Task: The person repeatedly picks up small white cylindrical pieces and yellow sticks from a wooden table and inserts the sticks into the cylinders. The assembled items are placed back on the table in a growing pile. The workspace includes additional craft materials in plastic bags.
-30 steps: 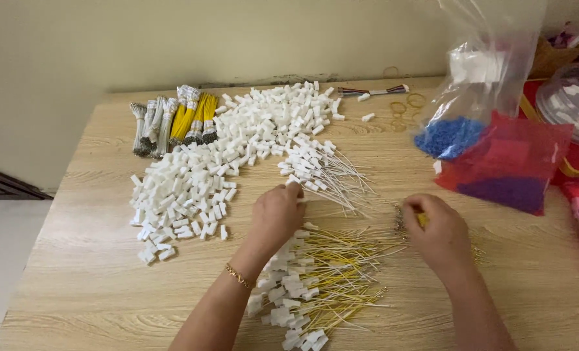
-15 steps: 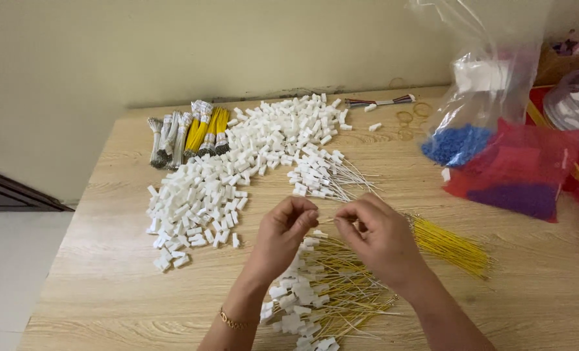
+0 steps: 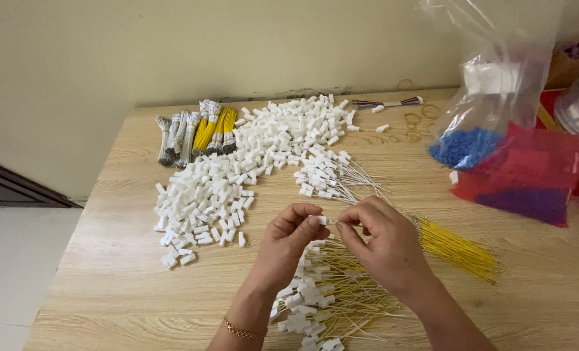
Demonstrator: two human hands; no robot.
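Lying nearest, at the bottom edge and partly cut off: one heap of finished yellow wires with white plugs (image 3: 328, 302), too tangled for counting. Hovering just above it, two hands. Left hand (image 3: 288, 244) pinching one small white connector (image 3: 322, 220) between thumb and fingertips, grip closed on it. Right hand (image 3: 383, 244) meeting it from the other side, fingertips pinched together at the connector's end; presumably gripping a thin wire, though too fine for making out. Circling the left wrist, one thin gold bracelet (image 3: 240, 331).

Lying just right of the hands, one loose bundle of bare yellow wires (image 3: 458, 247). Resting beyond the hands, one smaller cluster of pale wires with white plugs (image 3: 331, 175). Spreading across the wooden surface (image 3: 107, 292) to the left, one big drift of loose white connectors (image 3: 237, 175), far too many for counting.

Standing at the far left, about six tied bundles of grey and yellow wires (image 3: 195, 133). Sitting at the right, one clear bag (image 3: 490, 78) holding blue bits, and one red bag (image 3: 529, 175) holding darker pieces, contents hard to tell. Lying behind, a few rubber bands (image 3: 416, 120).
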